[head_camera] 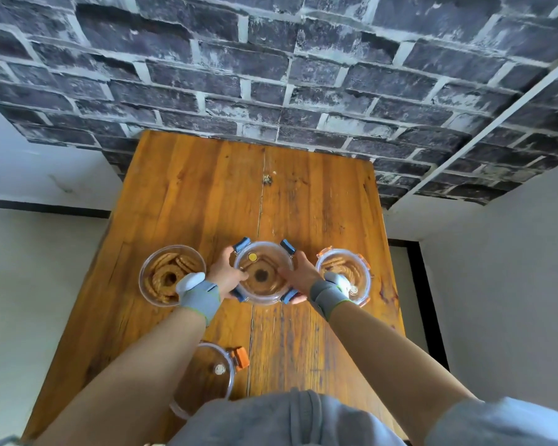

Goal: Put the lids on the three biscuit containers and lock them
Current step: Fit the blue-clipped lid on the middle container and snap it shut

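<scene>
Three round clear biscuit containers stand in a row on the wooden table [187, 194]. The middle container [263, 273] wears a clear lid with blue clips standing out from the rim. My left hand [227, 273] grips its left side and my right hand [298, 276] grips its right side, fingers on the lid. The left container [166, 272] is uncovered, with ring biscuits showing inside. The right container [345, 272] has a lid with orange clips on it. A spare clear lid with orange clips [213, 375] lies flat near me, partly hidden by my left forearm.
A dark brick-pattern wall [271, 75] rises behind the table's far edge. White floor or wall shows on both sides of the table. Grey wristbands sit on both wrists, and my grey clothing [287, 420] covers the near table edge.
</scene>
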Demonstrator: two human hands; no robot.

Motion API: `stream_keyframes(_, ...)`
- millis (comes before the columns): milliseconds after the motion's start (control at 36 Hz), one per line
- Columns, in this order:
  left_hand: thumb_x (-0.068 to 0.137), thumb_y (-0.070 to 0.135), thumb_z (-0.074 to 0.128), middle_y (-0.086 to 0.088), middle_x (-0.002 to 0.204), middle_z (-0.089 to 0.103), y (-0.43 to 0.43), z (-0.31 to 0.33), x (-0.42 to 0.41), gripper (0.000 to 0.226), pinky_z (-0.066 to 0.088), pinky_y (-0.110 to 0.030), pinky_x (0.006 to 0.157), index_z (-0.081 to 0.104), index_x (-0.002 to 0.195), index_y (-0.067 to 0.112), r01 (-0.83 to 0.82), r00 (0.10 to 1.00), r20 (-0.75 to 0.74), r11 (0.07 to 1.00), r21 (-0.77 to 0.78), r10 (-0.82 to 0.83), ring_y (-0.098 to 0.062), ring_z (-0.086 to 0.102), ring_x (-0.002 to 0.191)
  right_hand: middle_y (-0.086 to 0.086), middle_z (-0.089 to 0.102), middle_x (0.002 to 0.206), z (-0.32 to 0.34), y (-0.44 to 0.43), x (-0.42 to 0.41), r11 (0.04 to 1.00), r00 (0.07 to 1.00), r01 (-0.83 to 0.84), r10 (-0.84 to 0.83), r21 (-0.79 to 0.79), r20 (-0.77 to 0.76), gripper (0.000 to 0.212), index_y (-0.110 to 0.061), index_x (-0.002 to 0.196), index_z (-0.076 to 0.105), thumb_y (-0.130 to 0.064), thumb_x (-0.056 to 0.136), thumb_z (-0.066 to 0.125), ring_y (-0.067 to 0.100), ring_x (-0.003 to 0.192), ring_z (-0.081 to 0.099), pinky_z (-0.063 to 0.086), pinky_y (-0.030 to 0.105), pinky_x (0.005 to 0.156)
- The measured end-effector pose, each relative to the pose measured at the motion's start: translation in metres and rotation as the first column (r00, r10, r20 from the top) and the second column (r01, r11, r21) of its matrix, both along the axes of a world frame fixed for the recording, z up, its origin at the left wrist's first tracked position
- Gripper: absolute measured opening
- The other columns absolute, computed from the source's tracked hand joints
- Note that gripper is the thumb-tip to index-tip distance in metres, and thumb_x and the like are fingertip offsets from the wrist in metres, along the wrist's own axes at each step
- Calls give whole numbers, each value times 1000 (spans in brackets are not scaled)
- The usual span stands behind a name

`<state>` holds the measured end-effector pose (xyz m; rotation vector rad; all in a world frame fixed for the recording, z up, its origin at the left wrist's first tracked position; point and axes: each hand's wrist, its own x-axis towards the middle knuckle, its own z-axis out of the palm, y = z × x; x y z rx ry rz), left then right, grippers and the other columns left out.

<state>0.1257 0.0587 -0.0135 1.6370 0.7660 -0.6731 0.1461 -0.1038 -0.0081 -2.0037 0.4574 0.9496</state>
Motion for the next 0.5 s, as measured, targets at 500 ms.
stream_keyframes(500, 90, 6, 56, -10, 134, 51, 5, -2, -11, 63, 48, -43, 83, 30, 144, 24, 27, 1000, -13, 998, -51, -27, -25, 53, 97, 6, 55, 105, -5, -1, -14, 999, 999, -35, 35, -20, 40, 38, -18, 131, 39, -30, 95, 45, 29, 81, 65, 48, 19, 33)
